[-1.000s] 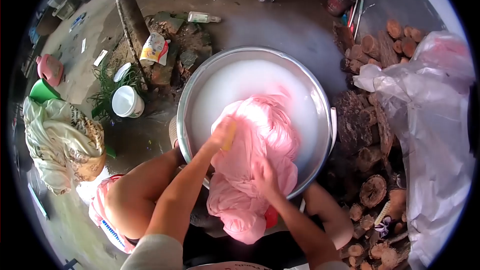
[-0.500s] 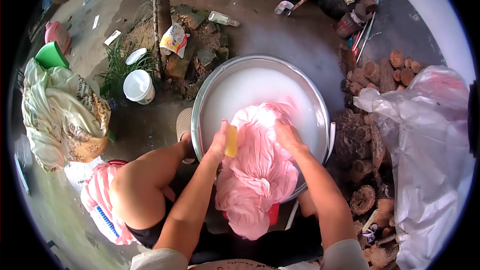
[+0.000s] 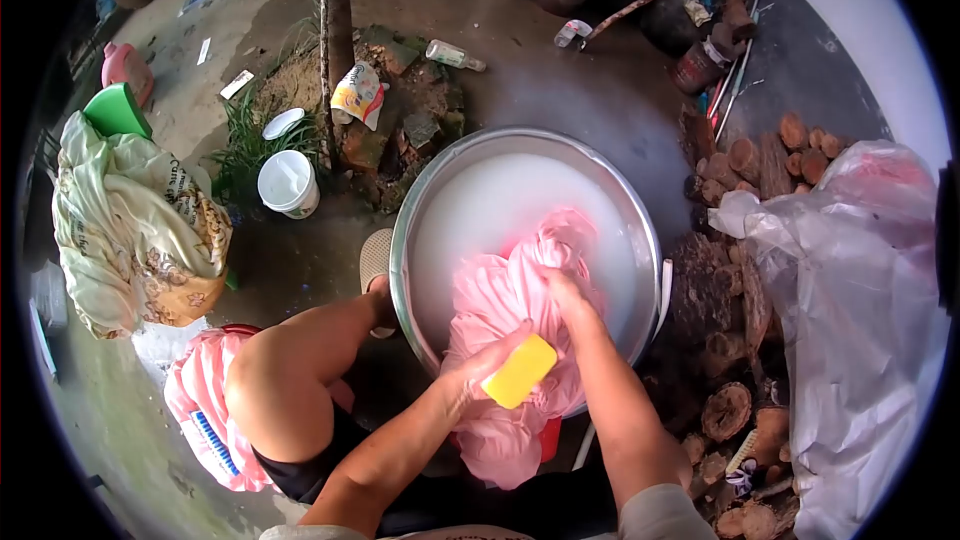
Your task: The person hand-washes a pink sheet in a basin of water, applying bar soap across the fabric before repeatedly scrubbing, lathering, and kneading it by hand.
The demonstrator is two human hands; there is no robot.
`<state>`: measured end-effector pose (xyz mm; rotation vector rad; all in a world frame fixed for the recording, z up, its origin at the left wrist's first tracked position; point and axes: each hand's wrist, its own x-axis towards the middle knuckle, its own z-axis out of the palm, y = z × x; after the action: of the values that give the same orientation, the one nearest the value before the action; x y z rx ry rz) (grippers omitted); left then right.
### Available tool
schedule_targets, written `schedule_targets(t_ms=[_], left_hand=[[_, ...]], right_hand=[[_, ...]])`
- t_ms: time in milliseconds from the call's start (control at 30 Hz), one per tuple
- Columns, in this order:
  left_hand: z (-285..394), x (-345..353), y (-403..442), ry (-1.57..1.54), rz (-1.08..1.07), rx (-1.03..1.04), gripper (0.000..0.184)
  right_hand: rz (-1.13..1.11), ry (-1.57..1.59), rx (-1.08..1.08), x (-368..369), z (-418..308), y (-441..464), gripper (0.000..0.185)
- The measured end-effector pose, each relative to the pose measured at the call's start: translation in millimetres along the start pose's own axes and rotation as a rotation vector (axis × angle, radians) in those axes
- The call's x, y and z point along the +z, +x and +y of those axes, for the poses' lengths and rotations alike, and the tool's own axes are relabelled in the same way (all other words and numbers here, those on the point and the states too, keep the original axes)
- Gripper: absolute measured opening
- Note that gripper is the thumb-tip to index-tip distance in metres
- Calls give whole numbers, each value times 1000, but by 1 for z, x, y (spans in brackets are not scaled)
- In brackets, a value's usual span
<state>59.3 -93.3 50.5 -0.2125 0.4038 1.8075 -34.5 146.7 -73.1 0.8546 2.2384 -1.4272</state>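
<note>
A large metal basin [image 3: 405,240] holds cloudy white water. Pink cloth [image 3: 490,300] lies partly in the water and hangs over the near rim. My left hand [image 3: 490,365] is closed on a yellow bar [image 3: 520,372], which it holds over the cloth near the rim. Farther in, my right hand [image 3: 562,288] grips a bunched part of the same cloth, its fingertips partly hidden in the folds. A bit of a red object [image 3: 550,438] shows beside the hanging cloth.
Cut logs [image 3: 725,410] and a plastic sheet [image 3: 850,310] are at the right. On the left are a white bucket [image 3: 288,185], a cloth-covered heap [image 3: 130,230] and more pink cloth with a blue brush [image 3: 215,442]. A glass bottle [image 3: 455,55] lies beyond the basin.
My left hand has come down toward the near rim with the yellow bar, now turned broad side up. My right hand has drawn up a bunch of cloth. The view has shifted slightly.
</note>
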Motion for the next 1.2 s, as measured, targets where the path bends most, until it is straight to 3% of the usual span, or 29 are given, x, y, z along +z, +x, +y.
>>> schedule_targets(t_ms=[67,100,133,167,300,333,433,533,567,633,667,700,733,767,800,867,900,933,967,1000,1033,1067,1100,1133,1200], left_hand=[[13,-4,-3,-110,45,133,65],[22,-3,-3,-164,68,196,66],[39,14,-11,-328,-24,260,66],[55,37,-19,-245,29,345,67],[98,81,-16,-18,-154,385,67],[98,92,-21,-1,-201,399,67],[86,103,-42,10,-433,374,68],[60,80,-56,11,-21,410,66],[56,72,-60,28,58,405,65],[49,53,-64,71,216,390,64],[44,28,-58,136,368,424,63],[39,10,-53,209,471,517,63],[43,13,-49,303,567,613,63],[42,17,-41,275,624,584,63],[35,26,-30,380,661,629,62],[27,38,-4,595,714,738,60],[29,2,21,776,710,537,59],[9,-9,47,1337,737,1062,51],[-6,6,45,1515,743,917,47],[-21,9,44,1853,750,575,47],[-39,1,37,2156,573,571,46],[-57,-7,32,2339,561,786,43],[-64,15,18,2333,621,888,41],[-65,23,11,2283,581,760,39],[-59,24,13,2339,504,655,43]], right_hand=[[64,453,-41,-17,-59,-62,44],[98,554,-36,-39,-55,-62,40],[30,782,-101,-53,-71,-78,39],[-38,874,-288,-65,-104,-110,39],[-27,862,-596,-111,-187,-168,29],[54,818,-703,-114,-204,-185,30],[-66,788,-806,-116,-219,-239,39],[26,849,-683,-87,-146,-260,63],[-151,846,-596,-92,-148,-273,65],[-42,660,-279,-47,-23,-263,62],[8,393,-135,-27,35,-266,61],[-3,-33,-338,-16,93,-273,58],[0,-452,-532,-10,81,-289,55],[111,-525,-282,-22,63,-295,56],[197,-590,-23,-35,-6,-317,57],[386,-618,-328,-39,-25,-301,62],[396,-588,-463,-30,-25,-289,63],[402,-557,-598,-12,-22,-270,64],[404,-521,-729,4,-15,-252,65],[376,-535,-604,21,5,-247,65],[414,-563,-535,38,37,-238,64],[452,-599,-474,49,62,-230,64],[490,-623,-534,44,68,-230,60],[491,-426,-504,42,65,-236,61],[582,-473,-495,45,67,-233,60]])
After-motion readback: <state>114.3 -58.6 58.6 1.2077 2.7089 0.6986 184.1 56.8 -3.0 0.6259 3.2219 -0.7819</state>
